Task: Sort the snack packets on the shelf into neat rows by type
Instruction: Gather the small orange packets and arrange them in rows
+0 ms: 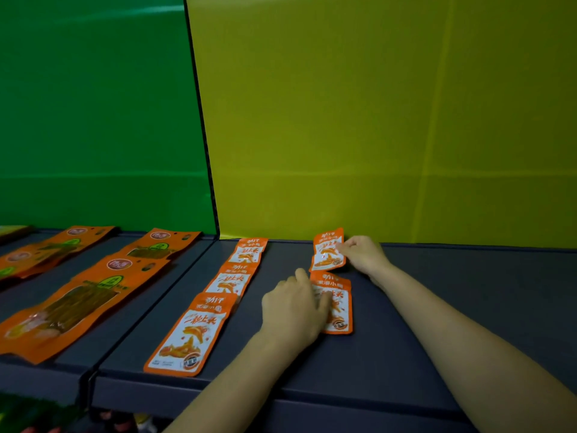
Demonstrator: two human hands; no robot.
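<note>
Just right of centre on the dark shelf (pixel 468 295), a person's right hand (pixel 362 253) pinches the right edge of a small orange snack packet (pixel 326 250), its fingers curled on the wrapper close to the back wall. Directly below it in the frame, touching or nearly so, a second small packet (pixel 340 310) lies flat. The left hand (pixel 292 307) rests palm down on that packet's left side, its fingers laid loosely across the print and hiding part of it. Both bare forearms reach in from the lower edge of the frame.

Left of the hands, a row of three matching packets (pixel 232 278) runs from the back wall to the shelf's front lip, slightly overlapped. On the neighbouring shelf section at lower left lie larger orange packets (pixel 62 310) with clear windows. A yellow back panel (pixel 374 120) fills the upper right and a green panel (pixel 93 104) the upper left.
</note>
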